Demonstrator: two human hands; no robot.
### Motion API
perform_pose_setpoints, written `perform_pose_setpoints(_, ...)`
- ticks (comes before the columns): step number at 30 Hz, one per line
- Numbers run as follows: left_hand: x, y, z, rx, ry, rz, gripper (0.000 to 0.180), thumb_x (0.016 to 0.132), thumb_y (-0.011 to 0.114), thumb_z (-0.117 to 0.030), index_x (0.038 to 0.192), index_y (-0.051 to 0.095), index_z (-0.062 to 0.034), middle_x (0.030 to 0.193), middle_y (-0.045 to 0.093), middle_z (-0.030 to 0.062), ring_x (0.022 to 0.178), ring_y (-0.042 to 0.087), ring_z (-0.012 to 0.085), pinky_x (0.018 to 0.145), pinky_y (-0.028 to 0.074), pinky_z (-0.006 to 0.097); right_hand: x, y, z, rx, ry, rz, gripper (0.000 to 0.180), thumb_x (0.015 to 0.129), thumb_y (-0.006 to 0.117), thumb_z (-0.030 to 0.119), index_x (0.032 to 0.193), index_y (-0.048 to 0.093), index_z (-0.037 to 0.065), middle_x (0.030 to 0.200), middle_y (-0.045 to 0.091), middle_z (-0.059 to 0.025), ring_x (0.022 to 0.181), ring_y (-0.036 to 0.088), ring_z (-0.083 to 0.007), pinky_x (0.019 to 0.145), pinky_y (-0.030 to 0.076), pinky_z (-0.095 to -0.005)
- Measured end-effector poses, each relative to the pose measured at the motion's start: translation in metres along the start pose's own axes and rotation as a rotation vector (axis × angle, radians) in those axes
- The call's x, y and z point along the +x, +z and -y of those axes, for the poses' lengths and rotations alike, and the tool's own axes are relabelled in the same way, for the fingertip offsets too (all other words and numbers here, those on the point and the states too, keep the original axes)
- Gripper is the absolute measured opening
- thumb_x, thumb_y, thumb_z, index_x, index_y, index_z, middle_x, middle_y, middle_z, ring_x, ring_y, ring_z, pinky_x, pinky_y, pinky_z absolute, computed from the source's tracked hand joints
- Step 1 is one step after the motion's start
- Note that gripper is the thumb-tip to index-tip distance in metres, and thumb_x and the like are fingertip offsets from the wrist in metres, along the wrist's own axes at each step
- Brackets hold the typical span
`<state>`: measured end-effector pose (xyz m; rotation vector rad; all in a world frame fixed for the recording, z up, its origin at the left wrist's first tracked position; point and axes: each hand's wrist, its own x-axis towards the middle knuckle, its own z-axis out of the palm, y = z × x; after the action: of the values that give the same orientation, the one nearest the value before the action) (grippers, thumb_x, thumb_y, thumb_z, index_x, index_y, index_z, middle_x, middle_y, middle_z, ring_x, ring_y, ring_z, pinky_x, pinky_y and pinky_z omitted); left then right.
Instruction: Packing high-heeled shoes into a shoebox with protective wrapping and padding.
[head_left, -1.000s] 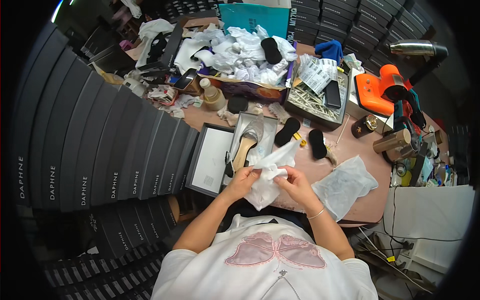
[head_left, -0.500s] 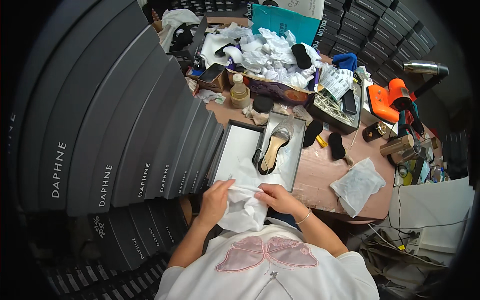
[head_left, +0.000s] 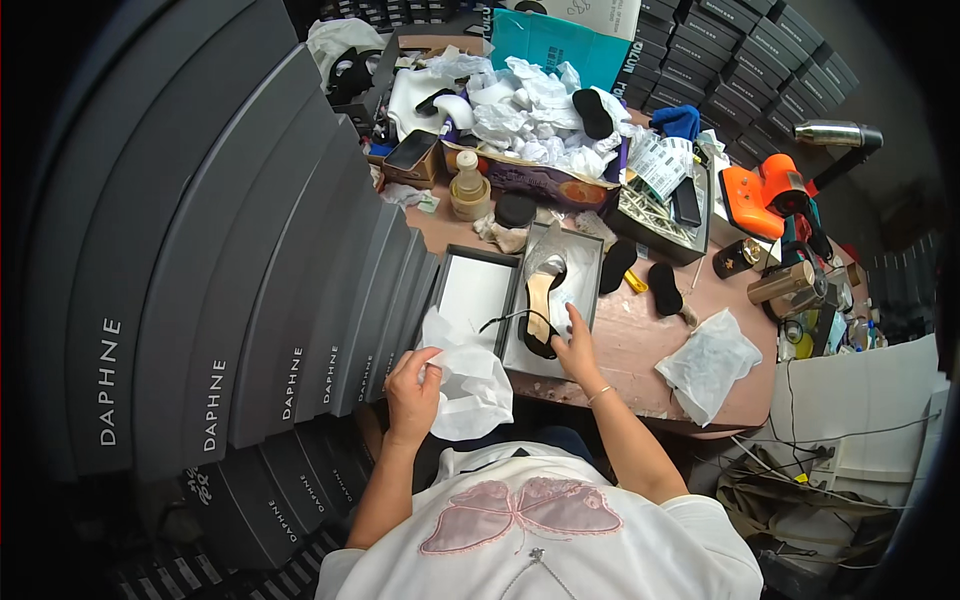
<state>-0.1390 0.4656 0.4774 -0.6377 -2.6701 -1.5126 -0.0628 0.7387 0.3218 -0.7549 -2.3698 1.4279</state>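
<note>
A clear-topped sandal (head_left: 540,303) with a beige insole and a black ankle strap lies in an open grey shoebox (head_left: 598,268). At its heel end, on the right side, my right hand (head_left: 574,350) grips the sandal; some fingertips are hidden. My left hand (head_left: 412,395) is closed on a sheet of white tissue paper (head_left: 470,393), pinched between thumb and fingers. The crumpled sheet hangs over the table's near edge, partly over the box lid (head_left: 475,290), which lies to the left of the sandal's box.
Tall stacks of grey shoeboxes (head_left: 255,300) wall off the left. Behind stand a carton of crumpled white paper (head_left: 540,185), a bottle (head_left: 468,188) and a tray of white sticks (head_left: 650,215). Black pads (head_left: 664,288), a white packet (head_left: 708,365) and an orange device (head_left: 750,200) are on the right.
My right hand has let go of the tissue paper and moved to the sandal's heel. The sandal has turned slightly, its strap swinging left. My left hand has drawn the paper left.
</note>
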Motion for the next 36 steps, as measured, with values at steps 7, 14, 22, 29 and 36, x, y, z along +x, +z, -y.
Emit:
perform_pose_setpoints(7, -0.007, 0.011, -0.003, -0.022, -0.035, 0.022, 0.019, 0.081, 0.056, -0.001, 0.098, 0.064, 0.0006, 0.087, 0.064, 0.0179, 0.079, 0.063, 0.0342, 0.070, 0.050, 0.038, 0.055, 0.006, 0.041, -0.209, -0.044, 0.142, 0.047, 0.081, 0.057, 0.008, 0.127, 0.050, 0.004, 0.091, 0.063, -0.0216, 0.082, 0.061, -0.0372, 0.077, 0.049, -0.0440)
perform_pose_setpoints(14, -0.017, 0.006, 0.006, 0.007, -0.077, -0.035, 0.029, 0.083, 0.047, 0.000, 0.108, 0.063, -0.0005, 0.090, 0.063, 0.0187, 0.080, 0.062, 0.0344, 0.072, 0.048, 0.039, 0.048, 0.045, 0.026, -0.200, -0.040, 0.010, 0.089, 0.072, 0.077, 0.026, 0.142, 0.026, 0.006, 0.122, 0.042, -0.0299, 0.110, 0.051, -0.0473, 0.095, 0.044, -0.0459)
perform_pose_setpoints(22, 0.000, 0.006, -0.003, -0.014, -0.076, -0.019, 0.021, 0.084, 0.047, -0.002, 0.095, 0.064, 0.0015, 0.087, 0.063, 0.0182, 0.078, 0.062, 0.0346, 0.071, 0.049, 0.039, 0.050, 0.025, 0.020, -0.216, 0.059, 0.101, 0.091, 0.067, 0.081, 0.023, 0.141, 0.030, 0.008, 0.120, 0.044, -0.0277, 0.110, 0.052, -0.0428, 0.091, 0.047, -0.0428)
perform_pose_setpoints(29, -0.005, 0.016, 0.003, -0.005, -0.040, 0.007, 0.019, 0.083, 0.049, -0.003, 0.093, 0.064, 0.0017, 0.088, 0.064, 0.0176, 0.081, 0.063, 0.0343, 0.072, 0.049, 0.038, 0.052, 0.017, -0.011, -0.084, 0.244, 0.113, 0.081, 0.072, 0.074, 0.019, 0.140, 0.032, 0.005, 0.130, 0.046, -0.0282, 0.115, 0.051, -0.0386, 0.095, 0.043, -0.0406)
perform_pose_setpoints(36, -0.012, 0.021, -0.002, 0.019, -0.118, 0.052, 0.019, 0.083, 0.050, -0.004, 0.094, 0.064, 0.0013, 0.090, 0.064, 0.0171, 0.081, 0.063, 0.0343, 0.073, 0.049, 0.039, 0.046, 0.047, 0.012, -0.245, 0.258, 0.079, 0.110, 0.068, 0.080, 0.026, 0.149, 0.006, 0.011, 0.132, 0.038, -0.0274, 0.120, 0.045, -0.0428, 0.097, 0.042, -0.0488)
